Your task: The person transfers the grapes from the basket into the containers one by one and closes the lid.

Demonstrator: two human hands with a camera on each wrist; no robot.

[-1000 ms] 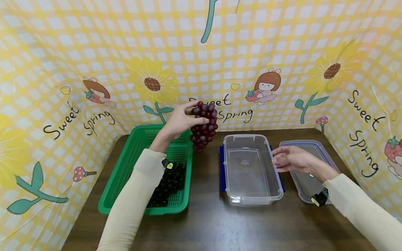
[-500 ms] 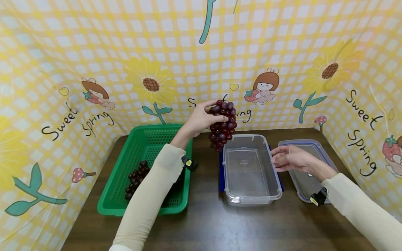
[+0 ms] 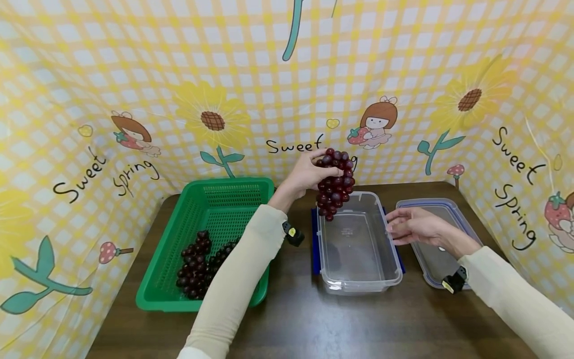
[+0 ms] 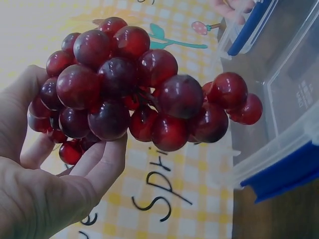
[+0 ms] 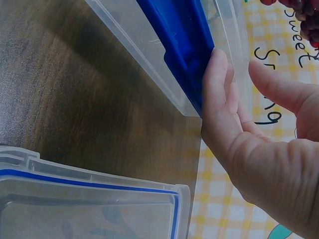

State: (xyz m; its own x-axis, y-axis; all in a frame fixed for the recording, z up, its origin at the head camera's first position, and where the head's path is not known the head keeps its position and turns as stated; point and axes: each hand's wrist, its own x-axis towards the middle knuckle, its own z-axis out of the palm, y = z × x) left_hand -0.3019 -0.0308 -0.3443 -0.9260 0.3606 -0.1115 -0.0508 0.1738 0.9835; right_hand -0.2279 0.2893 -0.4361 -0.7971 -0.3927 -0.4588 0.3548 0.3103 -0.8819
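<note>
My left hand (image 3: 309, 174) grips a bunch of dark red grapes (image 3: 336, 187) near its top, thumb on the near side. The bunch hangs over the back left corner of a clear plastic food container (image 3: 354, 249). In the left wrist view, the grapes (image 4: 119, 74) fill the middle, fingers curled beneath them. My right hand (image 3: 417, 227) is at the container's right side. In the right wrist view, the fingertips of the right hand (image 5: 249, 114) touch the blue side latch (image 5: 184, 45), fingers fairly straight, thumb apart from them.
A green basket (image 3: 157, 254) with more dark grapes (image 3: 195, 267) stands on the left, partly hidden by the left sleeve. The container's lid (image 3: 430, 249) lies on the brown table (image 3: 314, 324) at the right, under the right wrist. A yellow checked cloth (image 3: 269, 75) hangs behind.
The left hand has carried the grapes rightward from beside the basket to over the container's back left corner. More grapes in the basket have come into sight. The right hand stays at the container.
</note>
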